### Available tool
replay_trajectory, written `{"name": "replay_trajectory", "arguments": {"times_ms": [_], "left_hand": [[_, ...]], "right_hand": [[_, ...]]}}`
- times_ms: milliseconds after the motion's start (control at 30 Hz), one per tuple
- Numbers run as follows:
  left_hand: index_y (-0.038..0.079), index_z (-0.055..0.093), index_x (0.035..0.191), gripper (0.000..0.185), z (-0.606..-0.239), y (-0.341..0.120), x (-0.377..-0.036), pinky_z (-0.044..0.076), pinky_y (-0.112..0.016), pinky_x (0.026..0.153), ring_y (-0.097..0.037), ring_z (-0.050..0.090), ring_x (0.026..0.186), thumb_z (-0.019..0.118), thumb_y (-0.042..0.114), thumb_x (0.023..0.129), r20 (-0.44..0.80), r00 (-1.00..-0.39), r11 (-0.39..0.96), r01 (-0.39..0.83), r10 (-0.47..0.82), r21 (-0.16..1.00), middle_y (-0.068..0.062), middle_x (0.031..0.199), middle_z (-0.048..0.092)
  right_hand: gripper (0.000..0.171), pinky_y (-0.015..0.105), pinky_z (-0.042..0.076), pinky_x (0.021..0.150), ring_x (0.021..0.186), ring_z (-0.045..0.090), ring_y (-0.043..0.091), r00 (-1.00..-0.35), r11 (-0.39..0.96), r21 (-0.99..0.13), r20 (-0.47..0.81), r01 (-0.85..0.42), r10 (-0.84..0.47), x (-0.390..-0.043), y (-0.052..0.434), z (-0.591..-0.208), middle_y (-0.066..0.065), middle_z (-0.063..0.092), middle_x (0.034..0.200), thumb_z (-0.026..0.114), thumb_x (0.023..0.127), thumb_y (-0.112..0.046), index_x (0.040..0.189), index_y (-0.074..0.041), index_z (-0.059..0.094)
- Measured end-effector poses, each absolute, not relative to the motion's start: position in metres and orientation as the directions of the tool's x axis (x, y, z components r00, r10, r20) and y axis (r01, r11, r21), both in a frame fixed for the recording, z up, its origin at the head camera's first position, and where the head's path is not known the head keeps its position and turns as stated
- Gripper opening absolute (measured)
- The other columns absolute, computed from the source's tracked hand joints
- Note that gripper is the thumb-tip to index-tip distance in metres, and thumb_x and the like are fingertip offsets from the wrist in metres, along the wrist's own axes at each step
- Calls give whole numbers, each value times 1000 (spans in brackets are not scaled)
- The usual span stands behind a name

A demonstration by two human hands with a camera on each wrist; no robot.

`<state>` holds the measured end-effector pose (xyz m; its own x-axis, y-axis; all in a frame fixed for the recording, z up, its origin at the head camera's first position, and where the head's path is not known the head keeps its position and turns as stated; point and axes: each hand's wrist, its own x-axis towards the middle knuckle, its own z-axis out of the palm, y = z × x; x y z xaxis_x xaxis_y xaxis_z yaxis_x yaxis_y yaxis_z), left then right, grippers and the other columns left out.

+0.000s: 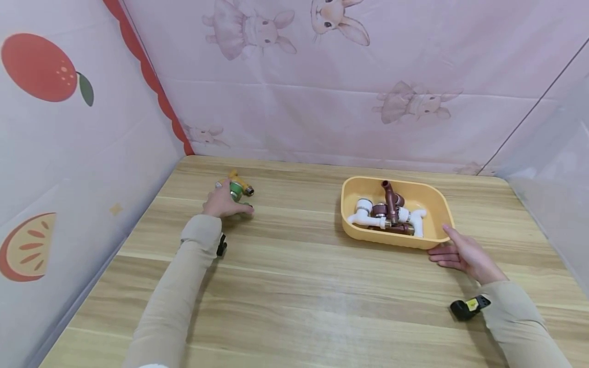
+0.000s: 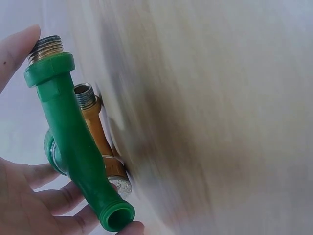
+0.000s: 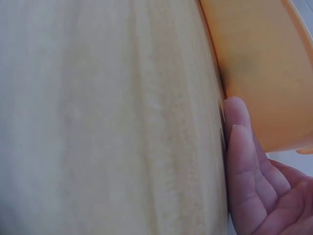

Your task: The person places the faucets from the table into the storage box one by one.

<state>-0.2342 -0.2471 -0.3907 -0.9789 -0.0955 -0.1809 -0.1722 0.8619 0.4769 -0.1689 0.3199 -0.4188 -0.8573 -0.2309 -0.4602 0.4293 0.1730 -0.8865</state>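
The fingers (image 2: 58, 200) of the left hand (image 1: 221, 203) are curled round a green pipe fitting (image 2: 73, 142), which is gripped at the far left of the bench (image 1: 294, 286); in the left wrist view the thumb tip is seen beside the threaded metal end at the top of the fitting, and the other fingers are wrapped under its lower, open green end. An orange-brown fitting (image 2: 95, 132) with a metal thread is seen directly behind the green one, just beside it (whether it is also held cannot be told); in the head view the pair is seen as a green and yellow cluster at the fingertips, low over the bench surface.

The fingers (image 3: 244, 161) of the right hand (image 1: 462, 253) are held straight and close together, and are laid against the near right corner of a yellow tray (image 1: 442, 204); nothing is pinched by them, and the palm is kept at the bench surface beside the tray wall. The tray is set on the right half of the bench, well apart from the left hand. Inside it a heap of white fittings (image 1: 365, 212) and brown fittings (image 1: 391, 197) is seen, one brown piece standing up above the rest.

A pink cloth with rabbit prints (image 1: 322, 76) is hung behind the bench; a panel with orange fruit prints (image 1: 41, 71) is seen at the left.
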Motion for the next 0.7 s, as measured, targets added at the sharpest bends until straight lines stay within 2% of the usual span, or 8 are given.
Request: {"name": "replay_trajectory", "arguments": {"times_ms": [200,567,700], "left_hand": [[7,19,141,106,-385,-247,-229,29,-64,87,-46,34,114,77,48,62,-164,-983,866,-157,-88,475,-23,121,41],[9,12,145,110,-377,-244,-226,27,-65,90,-48,28,120,77,47,65,-148,-987,865,-134,-70,483,-26,132,34],[12,11,146,110,-375,-242,-225,30,-63,90,-48,29,120,77,46,65,-139,-989,854,-121,-58,505,-26,131,35]], "right_hand": [[70,32,52,72,78,67,19,-854,170,-883,-467,437,-231,-170,319,-418,7,69,85,29,94,-51,124,11,28],[71,31,52,72,78,66,18,-851,194,-880,-471,434,-232,-171,320,-418,6,69,85,28,94,-52,126,12,26],[72,32,52,72,78,66,18,-850,194,-879,-472,436,-232,-171,320,-419,6,69,85,28,95,-51,127,13,25]]}}
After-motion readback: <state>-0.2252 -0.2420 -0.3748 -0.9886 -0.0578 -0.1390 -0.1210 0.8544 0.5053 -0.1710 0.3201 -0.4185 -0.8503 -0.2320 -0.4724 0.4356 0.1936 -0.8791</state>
